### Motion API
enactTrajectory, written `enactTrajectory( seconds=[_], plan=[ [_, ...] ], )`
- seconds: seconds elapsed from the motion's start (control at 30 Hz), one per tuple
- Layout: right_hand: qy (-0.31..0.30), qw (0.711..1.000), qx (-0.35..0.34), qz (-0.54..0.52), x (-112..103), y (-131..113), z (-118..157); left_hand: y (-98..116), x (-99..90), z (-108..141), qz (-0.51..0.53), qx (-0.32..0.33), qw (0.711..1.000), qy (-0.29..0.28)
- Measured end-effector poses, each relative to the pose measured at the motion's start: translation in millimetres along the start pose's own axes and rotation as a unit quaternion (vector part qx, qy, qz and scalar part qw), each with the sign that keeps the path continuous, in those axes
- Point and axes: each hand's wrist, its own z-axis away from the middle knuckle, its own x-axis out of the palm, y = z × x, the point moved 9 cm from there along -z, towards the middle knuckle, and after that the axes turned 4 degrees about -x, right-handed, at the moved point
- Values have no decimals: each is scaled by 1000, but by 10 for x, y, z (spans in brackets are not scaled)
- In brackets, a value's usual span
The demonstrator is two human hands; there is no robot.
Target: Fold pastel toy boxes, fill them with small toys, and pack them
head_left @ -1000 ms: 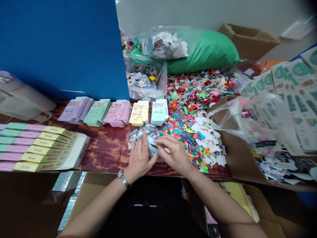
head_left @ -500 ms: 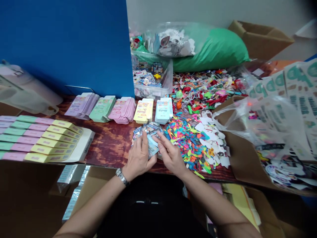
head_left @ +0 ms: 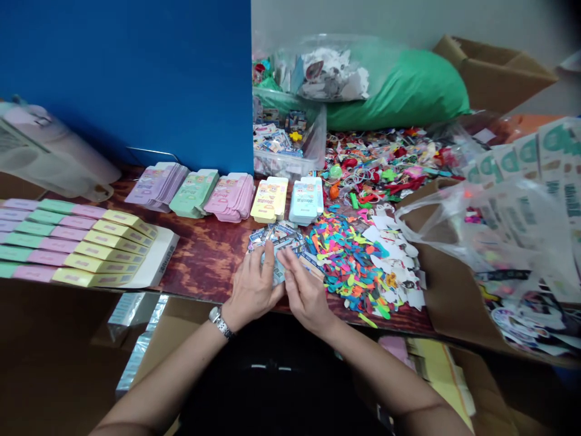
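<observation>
A wooden table [head_left: 195, 260] spreads beneath the fingers [head_left: 268, 259], a heap of colourful pieces [head_left: 351, 260] lies right of them, and the left hand [head_left: 255, 281] holds, near the narrowed right hand [head_left: 308, 297], whose grip I cannot tell, a pale-blue box [head_left: 278, 274].

At the near edge of the dark red, wood-grained desk [head_left: 195, 260], the left hand [head_left: 255, 281] holds a small pale-blue card packet [head_left: 278, 274], partly hidden by fingers; the right hand [head_left: 307, 295] is close against it. Beyond them lies a loose pile of blue-and-white printed cards [head_left: 284, 232]. Purple, green, pink, yellow and light-blue flat carton stacks [head_left: 231, 197] line up toward the desk's far edge. A white cardboard tray [head_left: 167, 257] carries rows of pastel cartons [head_left: 100, 261] at the near-left edge. Rightward spread limp multicoloured pieces [head_left: 347, 260] and white cut-outs [head_left: 414, 281].
</observation>
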Motion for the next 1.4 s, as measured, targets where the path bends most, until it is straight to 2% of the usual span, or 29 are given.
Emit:
enactTrajectory(
  seconds=[0.07,0.13,0.23,0.3,0.4,0.5,0.57,0.67,0.77,0.87,0.93,1.0,1.1,1.17,1.27,1.33,1.4],
  plan=[
    [-23,999,7,-24,-21,72,-85,-64,-46,15,8,-22,1000,-8],
    [-26,999,17,-17,-140,255,-270,-208,-156,49,1,-49,999,-2],
    [3,997,22,71,-443,717,-718,-606,-423,155,-71,-100,992,39],
    [-30,988,16,148,-551,1082,-1060,-962,-565,250,-148,-147,977,47],
    [-161,955,9,248,-503,1606,-1436,-1450,-648,372,-232,-198,952,21],
    [-278,912,23,300,-364,1974,-1535,-1762,-661,456,-293,-237,926,-9],
    [-306,895,36,323,-296,2097,-1523,-1873,-651,491,-308,-258,915,-28],
    [-282,892,34,351,-261,2098,-1511,-1926,-632,504,-296,-272,914,-48],
    [-193,914,12,356,-384,1914,-1544,-1864,-689,447,-287,-260,922,-20],
    [-77,947,-17,312,-667,1580,-1539,-1612,-778,293,-254,-212,942,51],
    [-8,962,-33,273,-866,1297,-1464,-1300,-785,143,-180,-162,966,92],
    [38,969,-45,241,-985,981,-1330,-902,-741,-26,-67,-112,985,117],
    [63,975,-59,203,-939,517,-1066,-278,-550,-282,69,-49,991,108],
    [62,983,-54,162,-813,296,-892,15,-390,-403,101,-35,989,99],
    [56,995,-3,76,-626,201,-691,153,-173,-470,110,-55,988,96],
    [49,998,37,27,-546,233,-599,111,-88,-445,126,-74,984,104],
    [44,998,39,10,-514,234,-534,23,-25,-397,167,-97,976,99]
  ],
)
